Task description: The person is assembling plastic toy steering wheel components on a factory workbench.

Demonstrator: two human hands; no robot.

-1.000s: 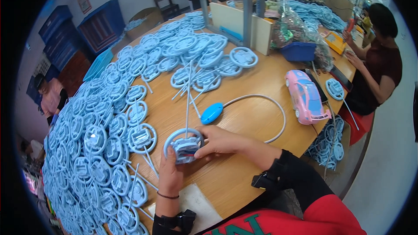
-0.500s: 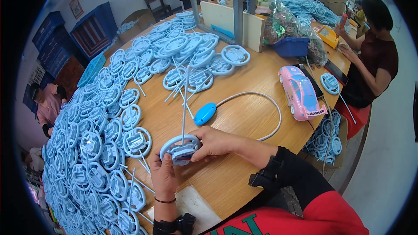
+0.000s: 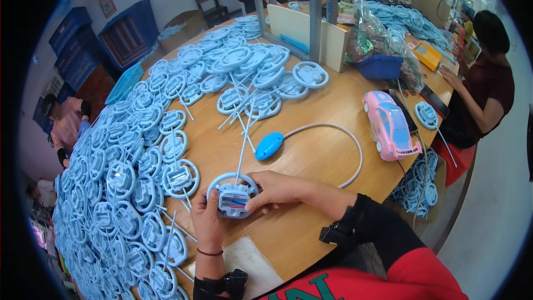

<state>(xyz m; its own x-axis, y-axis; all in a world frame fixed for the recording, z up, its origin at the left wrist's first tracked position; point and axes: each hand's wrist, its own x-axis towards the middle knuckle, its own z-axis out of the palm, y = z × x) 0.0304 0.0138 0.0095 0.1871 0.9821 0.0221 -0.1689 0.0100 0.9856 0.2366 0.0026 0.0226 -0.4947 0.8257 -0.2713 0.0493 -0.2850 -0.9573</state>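
A light blue toy steering wheel [image 3: 234,193] with a long thin rod stands between my two hands above the near table edge. Its back faces me, and a rectangular compartment shows inside with red and dark blue in it. My left hand [image 3: 209,219] grips the wheel's left rim, thumb up. On the lower right side, my right hand [image 3: 272,190] holds it with the thumb pressed beside the compartment; some of its fingers are hidden. Just beyond lies a bright blue rounded device [image 3: 270,145] on a grey cable. Many similar wheels [image 3: 120,180] are heaped to my left.
A pink toy car [image 3: 388,125] stands on the table's right side, near a single wheel [image 3: 426,114]. Behind are a dark blue bin [image 3: 380,67] and metal posts [image 3: 315,16]. A box of wheels [image 3: 438,189] sits below the right edge. Co-workers sit right and far left.
The wheel in my hands has tilted so its back and compartment face me more openly. My right thumb now lies at the compartment's edge. The whole view has shifted slightly.
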